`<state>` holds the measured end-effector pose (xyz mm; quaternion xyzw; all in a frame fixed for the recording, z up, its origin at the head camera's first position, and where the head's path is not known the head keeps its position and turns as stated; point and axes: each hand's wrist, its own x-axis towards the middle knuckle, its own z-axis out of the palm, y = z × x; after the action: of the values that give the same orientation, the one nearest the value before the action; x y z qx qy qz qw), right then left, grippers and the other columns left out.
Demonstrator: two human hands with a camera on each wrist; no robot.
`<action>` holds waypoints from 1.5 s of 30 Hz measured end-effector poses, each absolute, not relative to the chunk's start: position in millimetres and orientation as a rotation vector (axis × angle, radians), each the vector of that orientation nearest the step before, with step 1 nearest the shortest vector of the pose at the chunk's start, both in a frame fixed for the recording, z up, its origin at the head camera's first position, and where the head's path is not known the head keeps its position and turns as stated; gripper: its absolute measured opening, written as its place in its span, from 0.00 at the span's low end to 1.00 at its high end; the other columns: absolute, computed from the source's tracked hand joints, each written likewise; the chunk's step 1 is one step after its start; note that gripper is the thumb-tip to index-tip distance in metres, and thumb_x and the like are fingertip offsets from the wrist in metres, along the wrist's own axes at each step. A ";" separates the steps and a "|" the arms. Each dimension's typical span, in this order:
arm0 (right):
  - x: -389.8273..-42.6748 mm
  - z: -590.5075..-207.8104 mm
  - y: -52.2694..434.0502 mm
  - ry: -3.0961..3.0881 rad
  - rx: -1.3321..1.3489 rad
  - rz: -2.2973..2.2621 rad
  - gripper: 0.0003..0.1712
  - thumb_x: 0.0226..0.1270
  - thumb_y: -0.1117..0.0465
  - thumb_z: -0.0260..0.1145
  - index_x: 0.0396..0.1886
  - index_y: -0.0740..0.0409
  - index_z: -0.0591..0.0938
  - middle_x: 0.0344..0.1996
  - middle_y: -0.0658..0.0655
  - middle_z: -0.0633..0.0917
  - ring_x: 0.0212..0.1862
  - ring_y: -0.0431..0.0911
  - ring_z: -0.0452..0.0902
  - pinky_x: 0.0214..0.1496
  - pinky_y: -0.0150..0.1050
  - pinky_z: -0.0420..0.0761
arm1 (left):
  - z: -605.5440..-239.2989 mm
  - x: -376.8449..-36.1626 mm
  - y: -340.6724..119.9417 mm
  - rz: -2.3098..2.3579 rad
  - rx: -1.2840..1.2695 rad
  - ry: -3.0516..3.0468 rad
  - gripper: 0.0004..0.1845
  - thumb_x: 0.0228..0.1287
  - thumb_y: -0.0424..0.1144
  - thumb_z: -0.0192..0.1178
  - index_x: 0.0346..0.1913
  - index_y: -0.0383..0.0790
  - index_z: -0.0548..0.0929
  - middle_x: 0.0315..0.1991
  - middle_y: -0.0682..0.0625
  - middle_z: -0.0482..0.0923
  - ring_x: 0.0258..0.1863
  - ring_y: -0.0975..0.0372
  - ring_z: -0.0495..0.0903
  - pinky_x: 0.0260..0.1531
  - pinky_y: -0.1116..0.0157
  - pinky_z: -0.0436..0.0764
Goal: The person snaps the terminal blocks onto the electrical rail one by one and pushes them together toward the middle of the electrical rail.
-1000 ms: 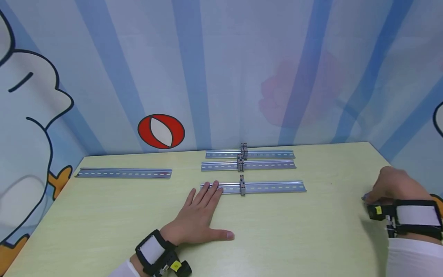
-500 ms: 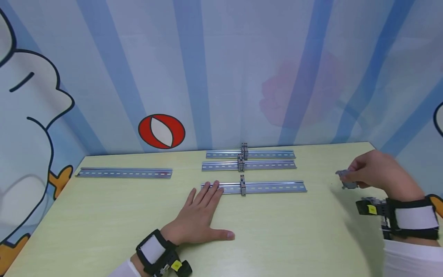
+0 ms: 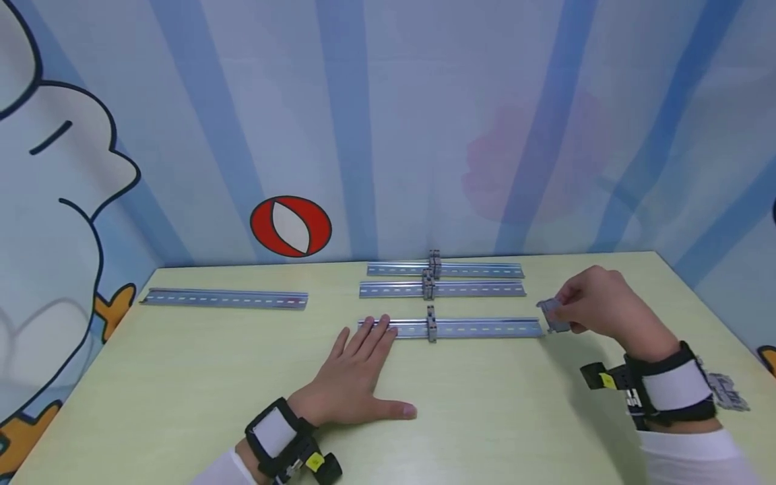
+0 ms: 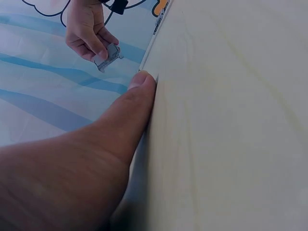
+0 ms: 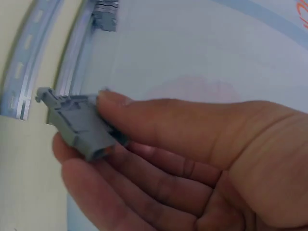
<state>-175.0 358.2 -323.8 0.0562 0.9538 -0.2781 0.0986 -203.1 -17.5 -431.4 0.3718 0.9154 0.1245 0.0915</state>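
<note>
Head view: right hand (image 3: 600, 303) pinches a small grey clip (image 3: 553, 315) between thumb and fingers, held in the air just past the right end of the nearest rail (image 3: 479, 328), not touching it. Left hand (image 3: 358, 374) lies flat, fingers straight and spread, palm on the worktop (image 3: 182, 377), fingertips (image 3: 380, 325) on the left end of that same rail. One grey clip (image 3: 432, 324) already sits at the middle of the nearest rail; two more rails (image 3: 473, 279) lie behind it with clips at their middles, close to the wall. A fourth rail (image 3: 224, 298) lies well apart at the left, bare. A few loose grey clips (image 3: 727, 392) show behind the right wrist band. Right wrist view: the clip (image 5: 79, 125) is gripped by thumb on top and fingers below, tilted, one end sticking out free; rails (image 5: 43, 62) blurred behind. Left wrist view: thumb (image 4: 130, 110) flat on the worktop, the right hand (image 4: 86, 29) with the clip (image 4: 107, 57) seen far off. Risks, as judged: the grip covers only part of the clip, so it could twist or drop. The clip is tilted, so it may hook one rail edge only and not seat. The left hand presses just one end, so the rail could slide or pivot if pushed from the right.
</note>
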 end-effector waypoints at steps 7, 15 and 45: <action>-183.4 -346.0 350.0 2.847 0.234 -0.747 0.09 0.59 0.62 0.69 0.23 0.63 0.86 0.15 0.52 0.84 0.21 0.44 0.81 0.27 0.39 0.79 | -433.1 -204.2 -15.8 0.360 1.096 2.715 0.65 0.44 0.86 0.42 0.79 0.47 0.42 0.80 0.52 0.32 0.78 0.54 0.32 0.72 0.42 0.36; -189.7 -358.8 339.2 2.937 0.291 -0.650 0.17 0.56 0.65 0.64 0.08 0.59 0.77 0.07 0.51 0.78 0.15 0.46 0.76 0.18 0.34 0.65 | -430.2 -203.8 -16.6 0.359 1.106 2.717 0.65 0.46 0.85 0.45 0.79 0.45 0.44 0.80 0.49 0.33 0.78 0.52 0.34 0.71 0.40 0.37; -204.4 -361.3 330.2 2.955 0.345 -0.548 0.18 0.50 0.70 0.57 0.04 0.56 0.73 0.06 0.54 0.78 0.12 0.46 0.74 0.14 0.33 0.65 | -421.5 -201.0 -12.2 0.329 1.105 2.716 0.64 0.47 0.84 0.47 0.79 0.43 0.45 0.80 0.48 0.34 0.78 0.51 0.35 0.72 0.41 0.39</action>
<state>-204.4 330.2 -361.3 0.1139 0.9751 -0.1810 0.0583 -201.0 -12.2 -421.5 0.3729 0.9163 0.1108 0.0953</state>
